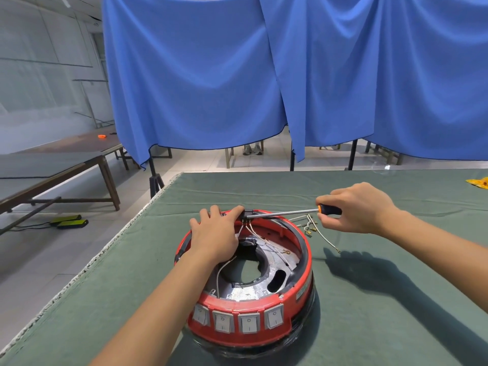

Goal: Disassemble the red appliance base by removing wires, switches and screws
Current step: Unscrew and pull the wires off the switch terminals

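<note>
Red appliance base (301, 262) sits upside down on the green tabletop (396, 299), four grey switches (237, 319) along its near side. Left hand (215, 233) lies over the far rim, fingers pinching a small black part (248, 214) there. Right hand (356, 207) grips a screwdriver (303, 211) by its orange-black handle, tip at that part. Loose wires (317, 229) lie just beside the base.
</note>
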`<action>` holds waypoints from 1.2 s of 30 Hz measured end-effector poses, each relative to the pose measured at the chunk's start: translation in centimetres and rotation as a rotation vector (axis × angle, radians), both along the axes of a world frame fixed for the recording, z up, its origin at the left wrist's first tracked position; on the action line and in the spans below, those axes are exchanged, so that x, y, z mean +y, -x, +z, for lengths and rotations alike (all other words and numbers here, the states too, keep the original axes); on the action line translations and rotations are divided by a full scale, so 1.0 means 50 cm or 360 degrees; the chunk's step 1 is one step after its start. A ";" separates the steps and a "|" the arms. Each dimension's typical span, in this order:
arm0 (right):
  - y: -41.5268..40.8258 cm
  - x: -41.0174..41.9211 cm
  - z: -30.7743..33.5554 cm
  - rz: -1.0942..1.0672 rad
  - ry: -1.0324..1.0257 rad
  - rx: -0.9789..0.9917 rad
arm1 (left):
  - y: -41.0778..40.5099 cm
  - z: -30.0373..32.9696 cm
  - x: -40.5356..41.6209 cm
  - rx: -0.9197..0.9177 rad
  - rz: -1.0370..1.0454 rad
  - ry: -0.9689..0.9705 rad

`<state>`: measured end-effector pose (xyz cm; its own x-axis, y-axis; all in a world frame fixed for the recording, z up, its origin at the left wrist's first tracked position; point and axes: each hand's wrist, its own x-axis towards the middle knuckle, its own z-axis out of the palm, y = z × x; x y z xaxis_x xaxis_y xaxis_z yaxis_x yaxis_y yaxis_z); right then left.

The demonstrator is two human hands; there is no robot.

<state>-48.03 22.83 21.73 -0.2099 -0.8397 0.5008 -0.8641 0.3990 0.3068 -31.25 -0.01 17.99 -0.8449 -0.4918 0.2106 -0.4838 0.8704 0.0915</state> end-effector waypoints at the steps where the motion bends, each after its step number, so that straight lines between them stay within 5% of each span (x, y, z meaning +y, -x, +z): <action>1: -0.003 -0.005 -0.002 -0.0002 0.0013 0.0001 | -0.001 0.000 0.001 -0.0004 -0.0005 0.0001; 11: -0.052 0.036 0.020 -0.0233 0.0103 -0.0156 | 0.000 -0.003 0.004 0.0147 0.0038 -0.0054; 16: -0.084 0.028 -0.016 -0.0591 0.0465 -0.1035 | -0.001 0.012 0.011 0.0537 0.0173 -0.0241; 21: -0.132 -0.025 -0.051 -0.0442 0.0788 -0.1901 | -0.003 0.016 0.030 0.0551 -0.0009 -0.0085; 29: -0.145 -0.068 -0.077 -0.0670 0.0568 -0.1694 | -0.019 0.009 0.043 -0.0039 -0.0084 -0.0266; 36: -0.141 -0.070 -0.100 -0.0583 0.0787 -0.1847 | -0.013 0.010 0.048 -0.0150 -0.0090 -0.0129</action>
